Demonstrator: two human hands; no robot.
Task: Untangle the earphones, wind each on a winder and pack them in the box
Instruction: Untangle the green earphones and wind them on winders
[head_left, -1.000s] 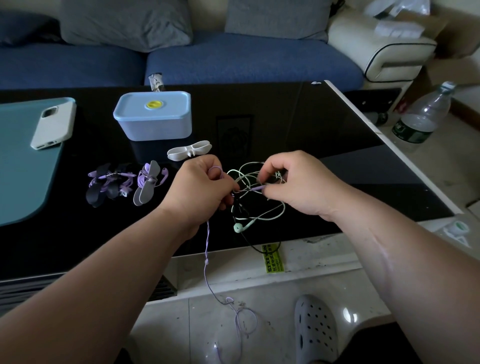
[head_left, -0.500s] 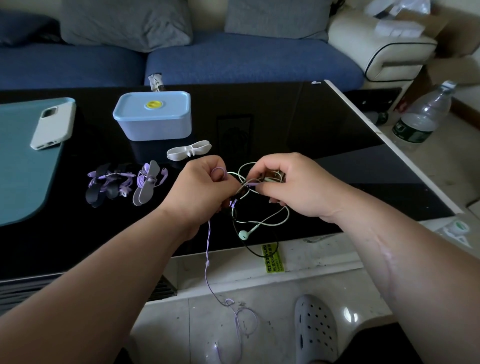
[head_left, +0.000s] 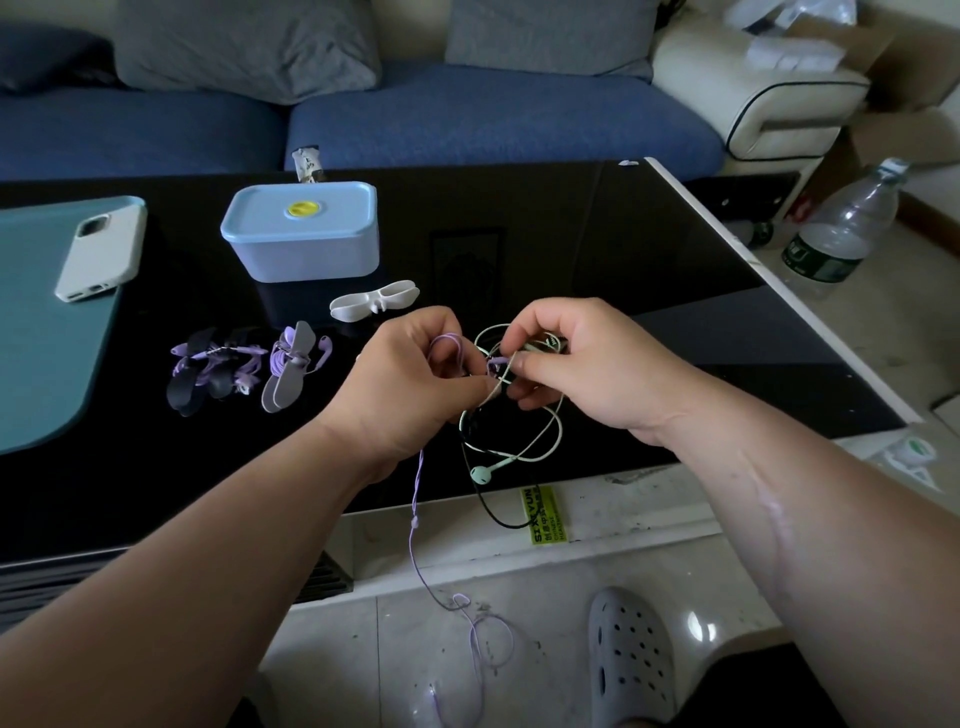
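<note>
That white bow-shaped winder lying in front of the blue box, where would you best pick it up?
Probably at its narrow waist, from above. The white winder lies flat on the black table, its wide wings flaring left and right, so the pinched middle is the slimmest spot for finger and thumb. It lies apart from the box behind it, so reaching straight down looks unblocked.

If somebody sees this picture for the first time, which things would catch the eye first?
Most likely the middle: the left hand and the right hand both pinch a tangle of earphone cables above the near edge of the black table. A purple cable hangs from it toward the floor. Behind them stands a closed pale blue box, a white winder in front of it.
</note>
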